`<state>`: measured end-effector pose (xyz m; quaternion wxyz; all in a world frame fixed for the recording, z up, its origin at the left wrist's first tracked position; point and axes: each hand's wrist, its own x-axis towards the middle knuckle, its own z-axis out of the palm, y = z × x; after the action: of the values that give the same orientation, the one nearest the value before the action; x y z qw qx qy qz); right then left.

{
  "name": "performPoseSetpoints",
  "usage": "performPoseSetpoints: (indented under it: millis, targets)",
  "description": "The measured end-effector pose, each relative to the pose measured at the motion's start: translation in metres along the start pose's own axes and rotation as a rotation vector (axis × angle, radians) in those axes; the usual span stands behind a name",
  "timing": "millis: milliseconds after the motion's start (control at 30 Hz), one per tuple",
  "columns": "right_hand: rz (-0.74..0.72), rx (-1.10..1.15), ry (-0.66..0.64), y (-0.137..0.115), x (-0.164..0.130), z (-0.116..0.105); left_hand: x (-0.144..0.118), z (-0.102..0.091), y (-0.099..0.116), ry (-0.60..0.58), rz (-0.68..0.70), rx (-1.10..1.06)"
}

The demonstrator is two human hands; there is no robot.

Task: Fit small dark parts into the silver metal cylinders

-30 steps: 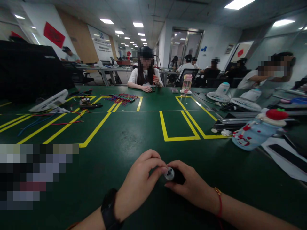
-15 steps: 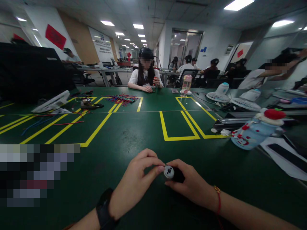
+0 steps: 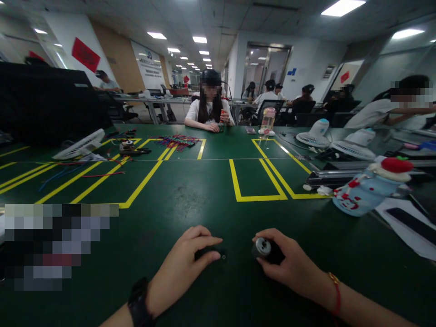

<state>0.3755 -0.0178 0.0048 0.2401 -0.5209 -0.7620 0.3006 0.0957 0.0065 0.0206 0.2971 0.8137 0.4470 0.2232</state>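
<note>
My right hand (image 3: 288, 254) grips a small motor (image 3: 261, 248), a dark cylinder with a round silver end face and dark holes, held between thumb and fingers with that face tilted up toward me. To its left, my left hand (image 3: 192, 259) hovers low over the table with thumb and forefinger apart and nothing between them. Just right of the left thumb tip is a tiny ring (image 3: 224, 257), like a small washer; whether it rests on the table or is dropping I cannot tell.
Yellow tape outlines (image 3: 262, 198) mark the green table (image 3: 190, 200). A blue bottle (image 3: 357, 190) and metal rails (image 3: 340, 175) stand right. Loose wires (image 3: 177, 141) and a white fan (image 3: 81, 144) lie left. Across the table sits a person (image 3: 209, 106).
My left fingers have parted and drawn back left from the motor's face. My right hand has moved the motor to the right. The tiny ring now shows by the left thumb.
</note>
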Motion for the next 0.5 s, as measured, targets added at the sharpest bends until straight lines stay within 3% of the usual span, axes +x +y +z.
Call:
performPoseSetpoints:
  millis: [67, 233, 300, 400, 500]
  targets:
    - [0.021, -0.017, 0.08, 0.015, -0.009, -0.015, -0.006, -0.011, -0.007, 0.033, -0.035, -0.033]
    - [0.251, -0.115, 0.557, 0.069, -0.037, -0.066, -0.028, -0.039, -0.042, 0.166, -0.138, 0.023]
    - [0.356, -0.189, 0.671, 0.092, -0.048, -0.084, -0.036, -0.047, -0.055, 0.198, -0.196, 0.052]
    - [0.457, -0.247, 0.681, 0.119, -0.061, -0.1, -0.042, -0.052, -0.066, 0.209, -0.253, 0.074]
    - [0.47, -0.26, 0.629, 0.131, -0.067, -0.105, -0.042, -0.05, -0.069, 0.19, -0.256, 0.071]
